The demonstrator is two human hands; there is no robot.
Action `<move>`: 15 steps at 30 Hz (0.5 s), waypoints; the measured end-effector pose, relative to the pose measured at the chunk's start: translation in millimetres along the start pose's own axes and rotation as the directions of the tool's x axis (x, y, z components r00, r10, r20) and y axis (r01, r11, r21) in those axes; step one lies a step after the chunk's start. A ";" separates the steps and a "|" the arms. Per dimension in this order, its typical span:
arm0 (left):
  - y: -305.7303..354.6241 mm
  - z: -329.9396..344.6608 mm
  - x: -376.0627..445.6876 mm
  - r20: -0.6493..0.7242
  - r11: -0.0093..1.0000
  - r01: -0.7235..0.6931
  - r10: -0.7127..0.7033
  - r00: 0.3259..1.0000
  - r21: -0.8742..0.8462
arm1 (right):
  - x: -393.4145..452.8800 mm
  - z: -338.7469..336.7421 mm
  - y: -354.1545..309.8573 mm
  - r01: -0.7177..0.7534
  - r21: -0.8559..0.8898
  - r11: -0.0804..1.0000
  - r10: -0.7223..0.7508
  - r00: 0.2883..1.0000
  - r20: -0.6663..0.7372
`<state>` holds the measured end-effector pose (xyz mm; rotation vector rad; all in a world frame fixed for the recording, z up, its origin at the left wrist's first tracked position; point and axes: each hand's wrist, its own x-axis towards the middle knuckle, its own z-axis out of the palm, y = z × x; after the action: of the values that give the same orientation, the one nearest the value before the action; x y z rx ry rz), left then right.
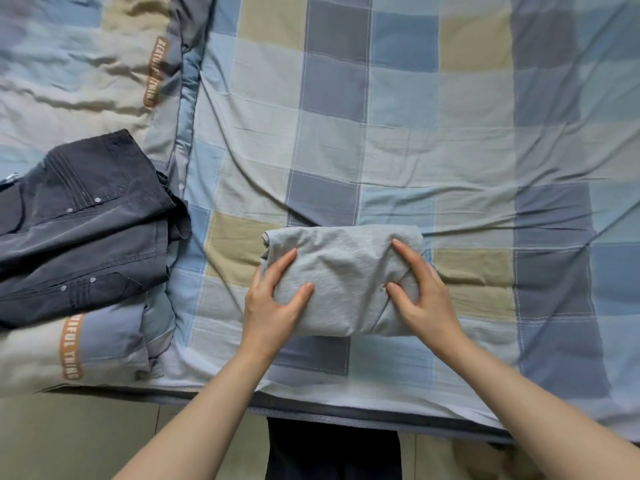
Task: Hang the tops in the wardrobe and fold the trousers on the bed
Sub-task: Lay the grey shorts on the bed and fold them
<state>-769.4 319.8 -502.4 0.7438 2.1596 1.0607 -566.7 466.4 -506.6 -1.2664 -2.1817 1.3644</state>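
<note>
1. Two hands rest on a folded grey garment (343, 282) — judging by the task, the trousers — which lies on the checked bed sheet (450, 133) near the near edge of the bed, roughly in the middle of the view.
2. The left hand (273, 299) grasps the bundle's left end, thumb on top and fingers spread along its side; the right hand (422, 289) holds the right end, thumb pressed into the cloth and fingers over the top.
3. The fabric looks like soft, light jersey: limp, creased, not slippery, and likely to spring open if let go carelessly.
4. My judgement is that it is best taken at both ends, as now, with the palms flat to keep the layers together — a one-handed lift from the middle would probably let the folds sag apart.
5. To the left, well apart from the bundle, a dark grey shirt (83, 223) with snap buttons lies crumpled on a quilt (69, 81) bearing an orange printed strip.
6. Nothing lies between the hands and the bundle; the sheet right of and beyond it is only wrinkled.
</note>
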 end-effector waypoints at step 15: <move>194.5 -105.9 -113.0 0.229 0.913 -0.407 0.389 0.892 0.035 | -182.1 -118.2 -217.2 -0.215 0.106 0.971 0.238 0.918 -0.316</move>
<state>-730.9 290.4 -258.6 1.3225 1.9135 1.0341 -503.4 355.2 -227.5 -1.6294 -1.7930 1.1923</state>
